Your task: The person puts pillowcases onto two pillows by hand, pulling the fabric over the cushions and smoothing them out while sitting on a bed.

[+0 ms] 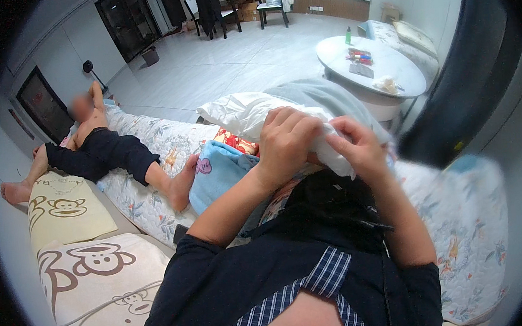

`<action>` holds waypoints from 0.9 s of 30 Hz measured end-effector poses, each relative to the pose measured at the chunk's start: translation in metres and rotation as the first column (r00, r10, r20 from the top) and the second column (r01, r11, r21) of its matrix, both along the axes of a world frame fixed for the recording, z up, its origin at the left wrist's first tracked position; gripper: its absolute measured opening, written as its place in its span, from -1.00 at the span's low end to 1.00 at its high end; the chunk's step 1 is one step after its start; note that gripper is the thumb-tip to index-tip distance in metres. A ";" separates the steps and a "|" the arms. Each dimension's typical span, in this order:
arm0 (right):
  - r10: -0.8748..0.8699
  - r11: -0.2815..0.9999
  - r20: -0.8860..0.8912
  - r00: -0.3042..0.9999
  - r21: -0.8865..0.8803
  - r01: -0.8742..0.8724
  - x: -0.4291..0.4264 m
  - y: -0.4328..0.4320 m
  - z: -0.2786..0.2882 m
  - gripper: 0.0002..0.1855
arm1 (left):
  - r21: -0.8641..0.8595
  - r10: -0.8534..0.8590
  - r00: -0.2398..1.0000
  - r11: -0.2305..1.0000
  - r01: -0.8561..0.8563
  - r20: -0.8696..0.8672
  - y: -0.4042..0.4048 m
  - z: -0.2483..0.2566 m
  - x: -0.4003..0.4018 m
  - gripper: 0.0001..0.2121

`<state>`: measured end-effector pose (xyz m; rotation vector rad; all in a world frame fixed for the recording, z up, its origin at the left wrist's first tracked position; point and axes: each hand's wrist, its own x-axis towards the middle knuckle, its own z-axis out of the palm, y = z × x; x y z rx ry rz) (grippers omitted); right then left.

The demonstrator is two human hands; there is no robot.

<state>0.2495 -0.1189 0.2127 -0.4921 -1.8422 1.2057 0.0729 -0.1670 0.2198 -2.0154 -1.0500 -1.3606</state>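
Observation:
Both hands are raised in front of my lap on a white cloth, which may be a garment. My left hand is closed over a bunched part of it, back of the hand up. The thumb and fingers of my right hand pinch the cloth just to the right. More white fabric spreads out beyond my left hand. Behind it lies light grey fabric. A light blue plush cloth and a red and yellow patterned item rest near my left forearm. Black fabric covers my lap.
Another person reclines at left, one foot near the blue cloth. A flower-patterned quilted cover lies on the sofa. Monkey-print cushions and a pale cable are at lower left. A round white table holds a green bottle and small items.

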 end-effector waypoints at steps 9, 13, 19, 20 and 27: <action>-0.042 0.984 -0.048 0.998 0.170 0.049 -0.001 -0.009 0.002 -0.89 | -0.111 0.001 1.000 0.994 -0.004 -0.031 -0.009 0.001 0.004 -0.85; -0.022 0.999 -0.106 0.994 0.020 0.025 0.000 -0.009 0.000 -0.90 | -0.125 -0.004 0.999 0.992 0.000 -0.035 -0.016 0.005 0.007 -0.87; -0.003 1.000 -0.128 0.992 -0.030 -0.001 0.000 -0.008 0.000 -0.89 | -0.135 -0.003 1.000 0.991 0.004 0.004 -0.015 0.005 0.008 -0.88; -0.003 1.000 -0.128 0.992 -0.031 -0.001 -0.001 -0.007 -0.001 -0.89 | -0.141 0.000 1.000 0.990 0.002 0.012 -0.015 0.005 0.009 -0.88; -0.007 1.000 -0.154 0.988 -0.013 0.005 -0.004 -0.006 -0.004 -0.91 | -0.110 0.073 0.994 0.992 -0.064 0.080 -0.018 0.005 0.011 -0.90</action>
